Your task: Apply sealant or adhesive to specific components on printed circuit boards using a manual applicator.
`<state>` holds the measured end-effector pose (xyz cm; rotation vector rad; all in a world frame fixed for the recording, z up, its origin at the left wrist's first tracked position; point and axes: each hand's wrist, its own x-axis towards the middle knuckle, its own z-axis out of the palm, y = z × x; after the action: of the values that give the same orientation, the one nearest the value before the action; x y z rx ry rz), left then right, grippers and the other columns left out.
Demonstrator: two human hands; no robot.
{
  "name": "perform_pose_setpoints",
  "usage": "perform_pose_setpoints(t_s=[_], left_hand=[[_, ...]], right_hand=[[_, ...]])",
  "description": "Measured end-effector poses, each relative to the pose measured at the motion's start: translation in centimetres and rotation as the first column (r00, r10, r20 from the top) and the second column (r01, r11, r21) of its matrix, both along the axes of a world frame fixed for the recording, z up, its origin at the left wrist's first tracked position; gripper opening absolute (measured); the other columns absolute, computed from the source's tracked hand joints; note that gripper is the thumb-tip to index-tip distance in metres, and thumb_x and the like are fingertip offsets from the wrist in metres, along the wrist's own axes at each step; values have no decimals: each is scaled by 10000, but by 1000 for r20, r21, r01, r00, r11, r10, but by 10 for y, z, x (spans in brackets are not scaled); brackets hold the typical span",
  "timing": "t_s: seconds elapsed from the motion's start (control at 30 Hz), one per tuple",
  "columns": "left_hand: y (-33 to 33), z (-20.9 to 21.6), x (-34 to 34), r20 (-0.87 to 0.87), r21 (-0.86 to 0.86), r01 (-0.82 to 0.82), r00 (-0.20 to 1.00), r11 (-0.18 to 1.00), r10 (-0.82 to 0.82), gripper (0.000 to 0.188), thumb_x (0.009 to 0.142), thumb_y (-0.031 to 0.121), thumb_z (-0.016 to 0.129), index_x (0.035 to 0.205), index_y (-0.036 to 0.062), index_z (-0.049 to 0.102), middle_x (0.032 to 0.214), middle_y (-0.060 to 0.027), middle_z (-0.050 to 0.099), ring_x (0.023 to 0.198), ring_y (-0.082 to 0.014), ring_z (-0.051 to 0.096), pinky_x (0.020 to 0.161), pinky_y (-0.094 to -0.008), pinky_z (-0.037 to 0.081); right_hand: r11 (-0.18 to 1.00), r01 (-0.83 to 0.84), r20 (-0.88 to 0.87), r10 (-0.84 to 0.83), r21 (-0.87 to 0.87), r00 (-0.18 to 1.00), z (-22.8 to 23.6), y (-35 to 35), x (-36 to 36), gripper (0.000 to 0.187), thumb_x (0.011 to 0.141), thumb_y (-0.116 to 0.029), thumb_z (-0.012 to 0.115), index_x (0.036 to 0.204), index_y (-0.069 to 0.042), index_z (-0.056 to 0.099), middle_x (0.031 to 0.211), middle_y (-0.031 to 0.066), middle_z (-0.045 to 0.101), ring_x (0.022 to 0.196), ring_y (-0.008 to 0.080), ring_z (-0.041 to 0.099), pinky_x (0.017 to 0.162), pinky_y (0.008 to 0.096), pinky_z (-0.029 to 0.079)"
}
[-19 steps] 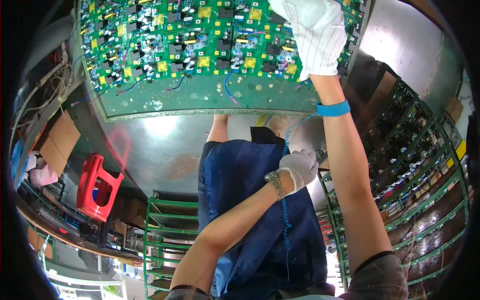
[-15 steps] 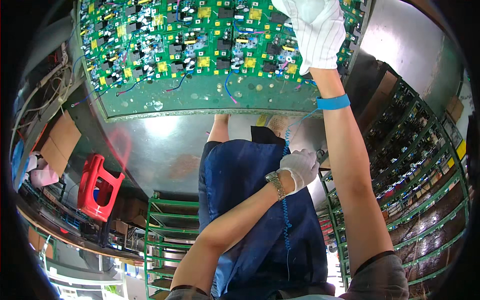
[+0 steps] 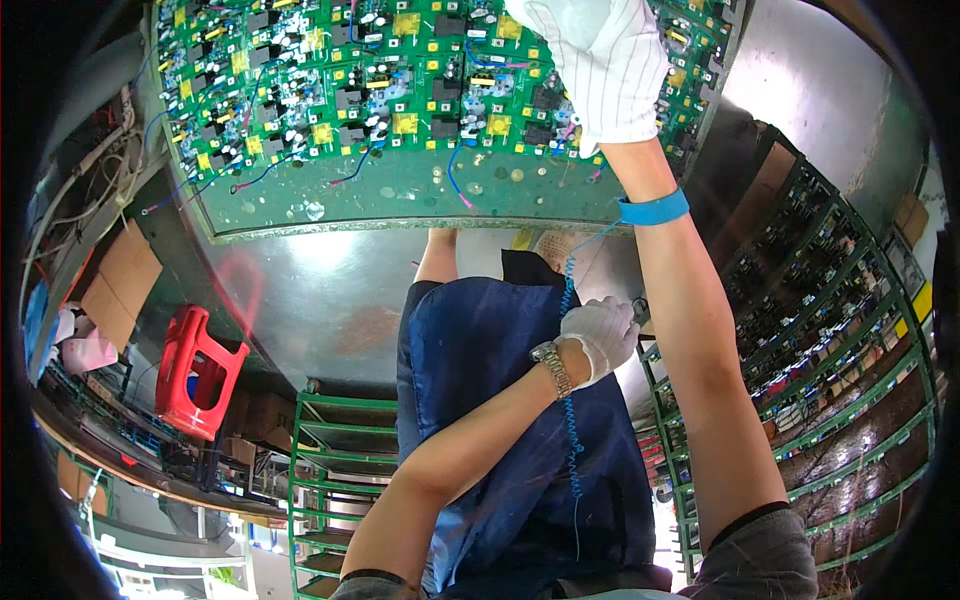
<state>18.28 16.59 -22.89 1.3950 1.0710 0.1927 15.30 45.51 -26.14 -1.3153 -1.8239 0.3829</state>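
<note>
My right hand (image 3: 605, 75), in a white striped glove, is over the right part of a large panel of green circuit boards (image 3: 430, 90). Its fingers run up to the top edge of the picture and are hidden, so what they do does not show. A blue wrist strap (image 3: 655, 208) circles that arm, and its coiled blue cord (image 3: 572, 440) hangs down. Low in front of me, my left hand (image 3: 600, 333), in a white glove with a metal watch (image 3: 550, 366) at the wrist, has its fingers curled closed beside my blue apron (image 3: 480, 350). Anything inside them is hidden.
The boards lie on a green-edged table (image 3: 400, 195), with loose blue wires over its near edge. A red plastic stool (image 3: 200, 375) stands at left. Green racks (image 3: 345, 435) are below, and a rack of boards (image 3: 830, 300) stands at right. Cardboard (image 3: 120, 285) leans at left.
My right hand and forearm have moved a little to the left over the boards. The left hand has stayed nearly still.
</note>
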Motion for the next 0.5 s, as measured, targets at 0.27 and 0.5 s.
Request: perform_pose_setpoints(t_s=[0.27,0.5], left_hand=[[14,8,-3,-69,-52,78,994,996,-82,273,916,296,537,966,39,617,777,-148,622,680,-301,632,625,-402,521],[1,-2,2,-22,19,72,997,997,-71,260,917,261,533,976,24,621,776,-145,624,708,-291,638,653,-386,524]], right_hand=[[975,6,228,46,-220,973,21,0,5,147,786,-204,718,902,-134,663,805,118,580,677,315,585,565,397,475],[987,-70,330,114,-145,937,21,-3,4,108,775,-186,684,877,-152,688,808,107,587,727,306,576,607,386,471]])
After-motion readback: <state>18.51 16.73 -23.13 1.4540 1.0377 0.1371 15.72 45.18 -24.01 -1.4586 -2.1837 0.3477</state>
